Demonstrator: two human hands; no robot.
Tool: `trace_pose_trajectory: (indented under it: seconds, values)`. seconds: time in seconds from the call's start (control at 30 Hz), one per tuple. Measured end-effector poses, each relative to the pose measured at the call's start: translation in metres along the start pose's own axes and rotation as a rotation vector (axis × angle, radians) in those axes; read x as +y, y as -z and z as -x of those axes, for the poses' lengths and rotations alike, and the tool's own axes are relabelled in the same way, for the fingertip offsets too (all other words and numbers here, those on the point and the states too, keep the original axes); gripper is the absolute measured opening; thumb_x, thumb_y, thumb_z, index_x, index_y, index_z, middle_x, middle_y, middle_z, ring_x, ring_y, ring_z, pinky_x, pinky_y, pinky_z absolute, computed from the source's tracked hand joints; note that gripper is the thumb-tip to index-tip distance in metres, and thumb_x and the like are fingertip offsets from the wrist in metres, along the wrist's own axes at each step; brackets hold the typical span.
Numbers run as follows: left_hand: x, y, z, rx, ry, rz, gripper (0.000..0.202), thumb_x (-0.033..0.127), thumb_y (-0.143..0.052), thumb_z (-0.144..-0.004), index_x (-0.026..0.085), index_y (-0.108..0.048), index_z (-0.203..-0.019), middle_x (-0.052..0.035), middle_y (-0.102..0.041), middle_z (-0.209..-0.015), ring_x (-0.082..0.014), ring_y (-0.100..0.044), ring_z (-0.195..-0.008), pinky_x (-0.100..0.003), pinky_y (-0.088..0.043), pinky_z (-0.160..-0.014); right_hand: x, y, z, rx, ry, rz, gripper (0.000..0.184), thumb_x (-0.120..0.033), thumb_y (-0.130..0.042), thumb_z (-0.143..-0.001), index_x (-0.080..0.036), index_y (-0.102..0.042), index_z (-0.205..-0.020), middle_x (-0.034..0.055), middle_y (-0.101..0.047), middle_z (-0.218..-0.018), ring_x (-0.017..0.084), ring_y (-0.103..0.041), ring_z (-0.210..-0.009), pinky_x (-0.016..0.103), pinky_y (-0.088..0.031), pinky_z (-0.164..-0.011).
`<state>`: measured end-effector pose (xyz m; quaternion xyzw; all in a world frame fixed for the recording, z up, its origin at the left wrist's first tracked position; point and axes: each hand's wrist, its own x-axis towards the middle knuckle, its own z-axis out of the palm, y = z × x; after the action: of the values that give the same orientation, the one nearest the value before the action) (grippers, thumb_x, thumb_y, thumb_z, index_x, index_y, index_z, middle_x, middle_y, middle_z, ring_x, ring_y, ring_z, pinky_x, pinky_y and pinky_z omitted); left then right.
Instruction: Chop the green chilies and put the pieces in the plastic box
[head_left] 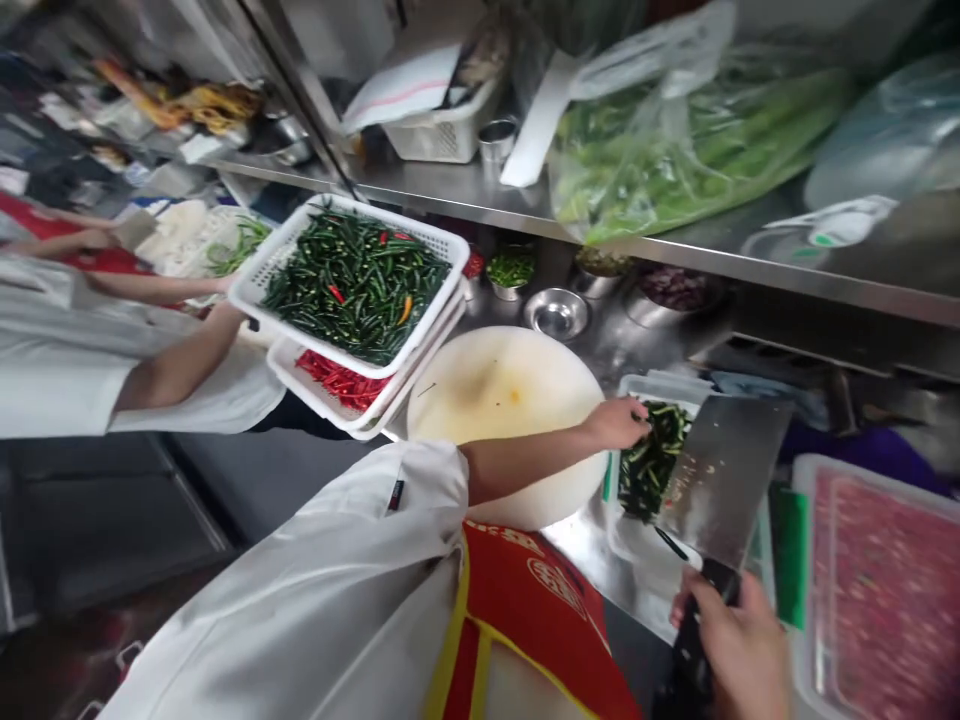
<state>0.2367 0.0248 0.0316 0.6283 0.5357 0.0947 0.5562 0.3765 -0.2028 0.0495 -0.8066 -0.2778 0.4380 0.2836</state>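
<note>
My right hand (739, 640) grips the black handle of a cleaver (727, 480), whose broad blade tilts over the right side of a clear plastic container (626, 540). Small bits cling to the blade. Chopped green chilies (649, 465) lie in the container. My left hand (619, 422) reaches across the round white chopping board (510, 385) to the container's left edge. Its fingers are curled together at the chilies, and what they hold, if anything, is too small to make out. A few scraps and a yellowish stain mark the board.
Left of the board, a white basket of green chilies (360, 285) sits above a basket of red chilies (341, 380). A co-worker's hand (229, 310) is at its edge. Metal bowls (556, 315) line the back under a steel shelf (480, 200). A tub of reddish minced food (885, 590) stands right.
</note>
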Motion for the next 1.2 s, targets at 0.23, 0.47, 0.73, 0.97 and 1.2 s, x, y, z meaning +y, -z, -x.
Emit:
trace_pose_trajectory:
  seconds: [0.23, 0.47, 0.73, 0.97, 1.2]
  values:
    - [-0.016, 0.099, 0.089, 0.245, -0.374, -0.201, 0.022, 0.034, -0.065, -0.090, 0.020, -0.065, -0.106, -0.0068, -0.064, -0.123, -0.0190, -0.060, -0.116, -0.032, -0.045, -0.108, -0.016, -0.013, 0.016, -0.054, -0.027, -0.048, 0.038, -0.056, -0.068, -0.071, -0.027, -0.049, -0.087, -0.0031, -0.056, -0.050, 0.021, -0.052, -0.043, 0.032, -0.038, -0.040]
    - [-0.052, 0.318, 0.168, 0.980, -0.224, -0.555, 0.020, 0.027, -0.062, -0.088, 0.018, -0.065, -0.105, -0.0089, -0.065, -0.117, -0.0223, -0.059, -0.114, -0.038, -0.044, -0.108, -0.013, -0.041, 0.014, -0.274, 0.097, -0.047, 0.039, -0.058, -0.065, -0.074, -0.026, -0.046, -0.085, -0.0034, -0.057, -0.050, 0.020, -0.054, -0.043, 0.031, -0.042, -0.045]
    - [-0.090, 0.444, 0.132, 0.709, -0.043, -1.004, 0.058, 0.018, -0.062, -0.077, 0.016, -0.056, -0.135, -0.0104, -0.049, -0.145, -0.0274, -0.043, -0.137, -0.039, -0.033, -0.119, -0.020, -0.114, 0.053, -0.517, 0.203, 0.148, 0.059, -0.062, -0.051, -0.078, -0.020, -0.057, -0.120, -0.0060, -0.053, -0.044, 0.022, -0.055, -0.042, 0.029, -0.041, -0.045]
    - [-0.076, 0.479, 0.089, 0.305, 0.078, -1.230, 0.099, 0.022, -0.075, -0.063, 0.020, -0.033, -0.153, -0.0125, -0.034, -0.156, -0.0329, -0.034, -0.139, -0.043, -0.029, -0.117, -0.024, -0.143, 0.075, -0.483, 0.183, 0.162, 0.058, -0.059, -0.051, -0.079, -0.023, -0.055, -0.125, -0.0056, -0.057, -0.049, 0.025, -0.056, -0.042, 0.032, -0.045, -0.048]
    - [-0.085, 0.505, 0.072, 0.147, 0.031, -1.348, 0.112, 0.035, -0.082, -0.060, 0.016, -0.027, -0.155, -0.0205, -0.036, -0.154, -0.0368, -0.040, -0.135, -0.040, -0.034, -0.110, -0.045, -0.172, 0.090, -0.291, 0.332, 0.114, 0.031, -0.039, -0.048, -0.082, -0.024, -0.057, -0.108, 0.0018, -0.072, -0.079, 0.024, -0.069, -0.074, 0.031, -0.050, -0.072]
